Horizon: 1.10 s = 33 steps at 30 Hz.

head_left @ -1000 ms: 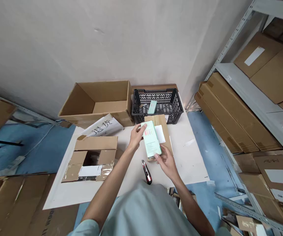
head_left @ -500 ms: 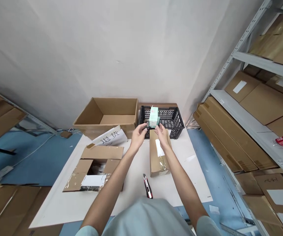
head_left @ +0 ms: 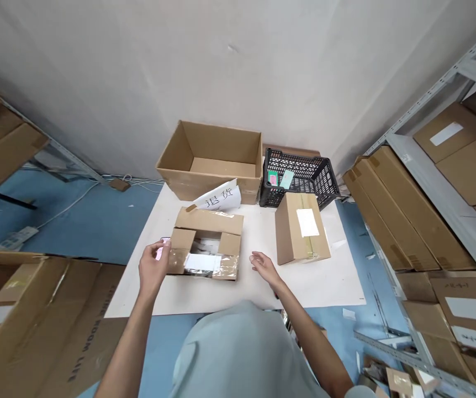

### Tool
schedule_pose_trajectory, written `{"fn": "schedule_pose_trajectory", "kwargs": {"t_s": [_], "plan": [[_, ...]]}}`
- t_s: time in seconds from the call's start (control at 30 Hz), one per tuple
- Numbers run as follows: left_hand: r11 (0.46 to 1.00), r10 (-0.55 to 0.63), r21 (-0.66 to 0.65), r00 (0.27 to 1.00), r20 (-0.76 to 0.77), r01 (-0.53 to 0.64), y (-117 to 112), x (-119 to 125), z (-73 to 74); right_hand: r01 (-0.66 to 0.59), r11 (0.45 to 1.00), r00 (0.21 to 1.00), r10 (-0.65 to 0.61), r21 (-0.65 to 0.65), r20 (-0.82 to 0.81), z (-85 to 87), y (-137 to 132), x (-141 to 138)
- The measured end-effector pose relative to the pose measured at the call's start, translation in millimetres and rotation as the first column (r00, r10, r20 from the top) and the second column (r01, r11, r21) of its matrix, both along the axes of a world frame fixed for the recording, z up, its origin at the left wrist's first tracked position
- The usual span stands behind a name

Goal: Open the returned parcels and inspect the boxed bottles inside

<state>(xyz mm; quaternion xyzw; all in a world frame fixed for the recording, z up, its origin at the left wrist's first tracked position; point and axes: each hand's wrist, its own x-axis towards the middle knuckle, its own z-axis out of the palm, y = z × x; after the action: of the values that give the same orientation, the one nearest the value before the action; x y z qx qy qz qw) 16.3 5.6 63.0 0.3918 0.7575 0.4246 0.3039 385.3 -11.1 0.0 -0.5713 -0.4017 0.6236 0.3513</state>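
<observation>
Left hand [head_left: 153, 270]: placed beside open carton [head_left: 209, 222], pink item [head_left: 160, 252] at fingertips; grip cannot be told.
Right hand [head_left: 265, 268]: held loosely open.
Taped box [head_left: 287, 232]: set to its right.

2 forearms [head_left: 132, 337] apart, left hand [head_left: 152, 271] bent-fingered, right hand [head_left: 266, 270] unclenched

The desk [head_left: 258, 298] is coloured white. By its left edge, the held item [head_left: 163, 249] is tinted pink and the open carton [head_left: 209, 221] is coloured brown. At the back right corner, the black crate [head_left: 271, 198] is patterned with lattice; inside, one box [head_left: 286, 179] is coloured mint, another box [head_left: 273, 178] green and pink.
</observation>
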Motion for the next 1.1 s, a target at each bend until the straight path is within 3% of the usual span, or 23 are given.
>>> {"fn": "schedule_pose_trajectory", "kwargs": {"t_s": [0.1,0.17,0.3,0.4,0.53,0.67,0.8,0.97,1.07,1.1], "plan": [[0.991,-0.040,-0.122,0.997,0.065,0.048,-10,-43,-16.4,0.045,0.995,0.999,-0.043,-0.086,0.023,-8.1,-22,-38],[0.955,-0.111,-0.252,0.977,0.183,0.156,-16,-61,-30.5,0.078,0.990,0.996,-0.073,-0.114,0.046,-10.3,-32,-61],[0.874,-0.220,-0.343,0.910,0.351,0.344,-27,-75,-51.0,0.129,0.992,0.990,-0.129,0.006,0.052,-5.4,-49,-93],[0.847,-0.277,-0.335,0.880,0.385,0.413,-37,-75,-50.6,0.190,0.978,0.979,-0.195,0.085,0.058,4.3,-69,-99],[0.769,-0.434,-0.291,0.799,0.416,0.569,-48,-64,-39.5,0.322,0.943,0.940,-0.329,0.087,0.087,17.5,-111,-89],[0.676,-0.603,-0.227,0.704,0.376,0.701,-49,-34,-33.3,0.492,0.862,0.863,-0.501,0.121,0.067,27.9,-161,-72],[0.561,-0.726,-0.197,0.592,0.351,0.804,-46,12,-30.5,0.611,0.780,0.785,-0.619,0.135,0.018,35.0,-212,-50],[0.343,-0.872,-0.179,0.383,0.304,0.922,-49,85,-18.5,0.758,0.626,0.636,-0.772,0.182,0.010,37.3,-283,-17],[0.182,-0.920,-0.204,0.239,0.310,0.962,-60,142,-7.4,0.808,0.548,0.559,-0.829,0.217,0.012,37.0,-331,9],[0.124,-0.932,-0.207,0.186,0.311,0.970,-66,165,-3.7,0.839,0.500,0.509,-0.861,0.216,0.015,36.8,-350,19]]}}
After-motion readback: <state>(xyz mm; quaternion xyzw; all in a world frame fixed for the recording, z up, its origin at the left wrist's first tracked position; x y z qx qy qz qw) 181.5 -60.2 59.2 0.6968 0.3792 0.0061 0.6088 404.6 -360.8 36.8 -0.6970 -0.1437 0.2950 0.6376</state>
